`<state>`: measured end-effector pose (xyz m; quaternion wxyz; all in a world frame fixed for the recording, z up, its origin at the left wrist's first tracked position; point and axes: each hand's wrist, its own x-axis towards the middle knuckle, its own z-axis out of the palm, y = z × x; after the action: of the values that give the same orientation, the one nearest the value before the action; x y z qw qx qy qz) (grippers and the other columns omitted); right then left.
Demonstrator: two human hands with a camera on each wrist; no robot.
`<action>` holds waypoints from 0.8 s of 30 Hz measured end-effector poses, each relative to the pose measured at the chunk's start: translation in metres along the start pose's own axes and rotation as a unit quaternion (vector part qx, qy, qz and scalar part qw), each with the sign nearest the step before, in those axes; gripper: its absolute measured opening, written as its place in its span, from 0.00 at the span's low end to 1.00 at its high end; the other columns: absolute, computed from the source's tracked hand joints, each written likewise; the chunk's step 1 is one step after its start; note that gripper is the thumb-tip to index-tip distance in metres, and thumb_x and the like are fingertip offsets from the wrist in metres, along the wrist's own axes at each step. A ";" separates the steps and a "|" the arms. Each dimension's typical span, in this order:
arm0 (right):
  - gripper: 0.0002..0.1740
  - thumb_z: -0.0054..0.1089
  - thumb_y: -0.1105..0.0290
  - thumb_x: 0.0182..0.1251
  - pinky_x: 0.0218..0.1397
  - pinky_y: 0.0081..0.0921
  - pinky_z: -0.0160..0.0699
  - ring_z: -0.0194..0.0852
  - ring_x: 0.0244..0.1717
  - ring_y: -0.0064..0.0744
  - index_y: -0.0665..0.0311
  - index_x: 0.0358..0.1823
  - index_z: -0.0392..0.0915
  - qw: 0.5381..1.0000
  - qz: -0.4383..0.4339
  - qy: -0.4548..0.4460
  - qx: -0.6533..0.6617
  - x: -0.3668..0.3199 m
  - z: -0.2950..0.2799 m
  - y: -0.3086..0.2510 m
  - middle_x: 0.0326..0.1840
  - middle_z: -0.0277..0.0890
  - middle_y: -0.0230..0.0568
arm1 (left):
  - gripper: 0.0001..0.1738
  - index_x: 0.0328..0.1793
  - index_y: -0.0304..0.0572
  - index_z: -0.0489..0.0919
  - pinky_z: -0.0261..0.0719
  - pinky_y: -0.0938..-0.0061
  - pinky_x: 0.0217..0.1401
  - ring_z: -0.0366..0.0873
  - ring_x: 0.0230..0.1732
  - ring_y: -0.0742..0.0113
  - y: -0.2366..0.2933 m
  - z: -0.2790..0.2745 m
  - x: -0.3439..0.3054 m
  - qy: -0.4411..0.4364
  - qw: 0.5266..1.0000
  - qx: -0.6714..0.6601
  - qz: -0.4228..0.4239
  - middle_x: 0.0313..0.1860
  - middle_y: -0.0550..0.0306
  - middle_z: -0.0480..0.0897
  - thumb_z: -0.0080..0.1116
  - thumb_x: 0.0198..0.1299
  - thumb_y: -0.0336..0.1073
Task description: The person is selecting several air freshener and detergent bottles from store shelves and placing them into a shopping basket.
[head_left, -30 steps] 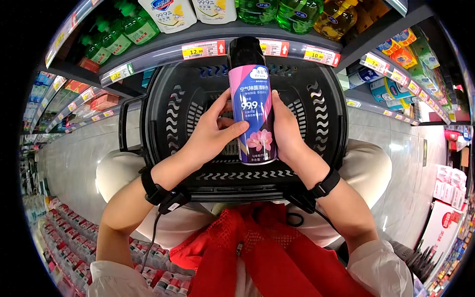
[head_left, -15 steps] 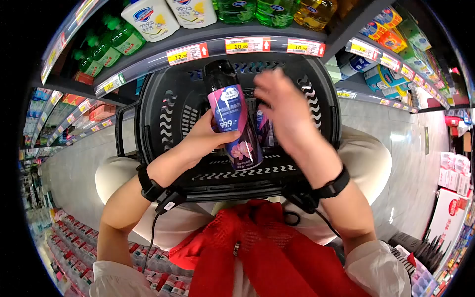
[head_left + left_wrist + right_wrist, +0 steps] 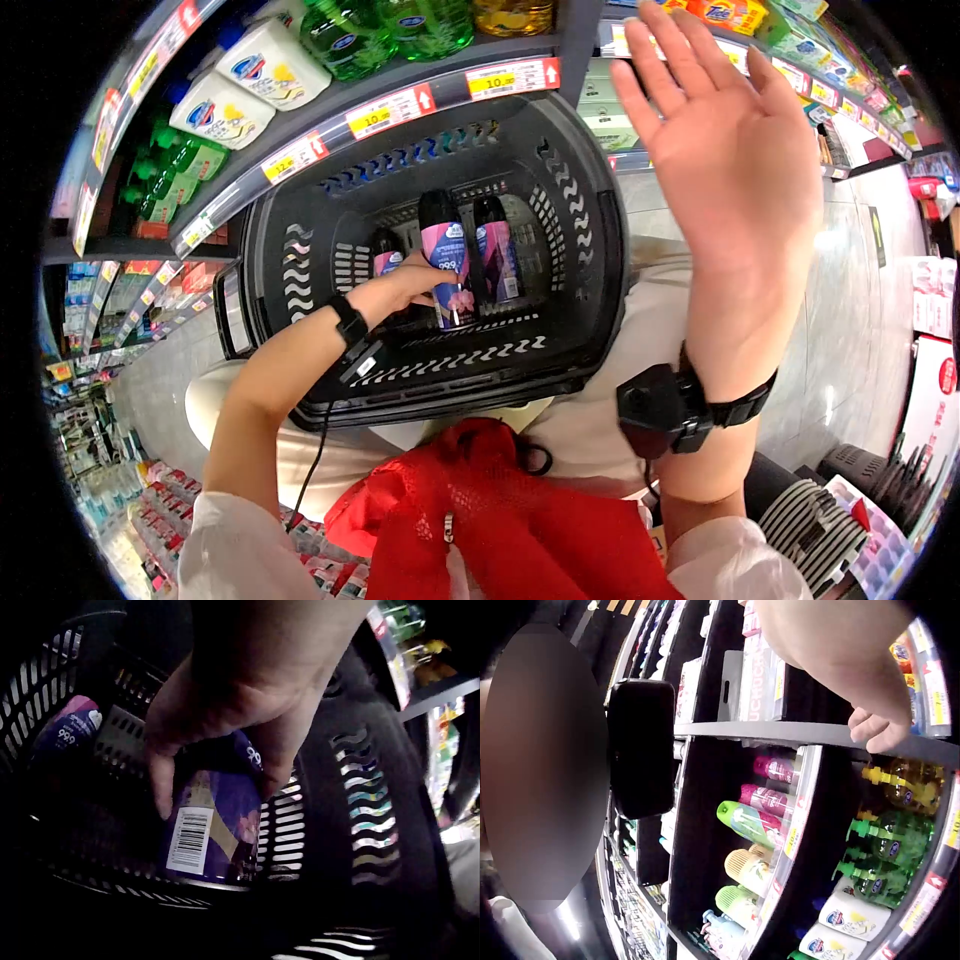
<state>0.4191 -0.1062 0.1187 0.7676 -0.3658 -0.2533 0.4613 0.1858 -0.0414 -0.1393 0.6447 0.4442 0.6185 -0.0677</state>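
My left hand [image 3: 410,280] grips a purple and pink air freshener can [image 3: 448,268] with a black cap, low inside a black shopping basket [image 3: 592,330]. In the left wrist view the fingers and thumb straddle that can, and its white barcode label [image 3: 189,840] faces the camera. Two similar cans are in the basket, a right-hand can [image 3: 497,250] and a left-hand can [image 3: 386,262] partly hidden by the hand. My right hand [image 3: 735,150] is raised to the right of the basket, fingers spread, holding nothing; part of that hand [image 3: 877,727] shows in the right wrist view.
A store shelf [image 3: 400,82] runs along the basket's far side, with white pouches or bottles [image 3: 272,65] and green pump bottles [image 3: 432,28] on it. Another shelf with packaged goods stands beyond the right hand. Red and white packs [image 3: 185,505] line the lower left.
Both hands held the can above the basket at first; the right hand let go and rose to the right. The left hand lowered the can into the basket. The head view shifted right.
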 end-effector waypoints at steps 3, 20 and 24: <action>0.28 0.30 0.59 0.72 0.64 0.34 0.60 0.62 0.61 0.39 0.75 0.63 0.55 0.998 0.024 0.019 0.050 0.007 -0.004 -0.003 0.61 0.62 0.50 | 0.18 0.50 0.41 0.75 0.81 0.67 0.43 0.80 0.41 0.66 -0.017 0.002 0.052 -0.030 0.999 -0.021 -0.024 0.44 0.54 0.80 0.63 0.54 0.38; 0.27 0.30 0.59 0.73 0.62 0.34 0.61 0.63 0.59 0.38 0.75 0.62 0.56 0.999 0.012 -0.033 0.042 0.017 -0.014 0.000 0.60 0.64 0.50 | 0.44 0.67 0.31 0.54 0.72 0.63 0.57 0.69 0.59 0.55 -0.095 0.000 0.156 -0.067 0.996 -0.054 0.003 0.61 0.41 0.67 0.65 0.52 0.45; 0.27 0.30 0.59 0.73 0.62 0.34 0.61 0.63 0.59 0.38 0.75 0.62 0.56 0.998 0.010 -0.039 0.037 0.016 -0.012 0.001 0.59 0.64 0.50 | 0.47 0.68 0.31 0.51 0.67 0.61 0.61 0.64 0.63 0.54 -0.079 0.011 0.150 -0.071 0.996 -0.037 0.023 0.63 0.40 0.64 0.65 0.52 0.48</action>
<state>0.4348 -0.0952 0.1115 0.7657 -0.3210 -0.2625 0.4918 0.1772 -0.0266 -0.3081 0.7047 0.4280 0.5626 -0.0609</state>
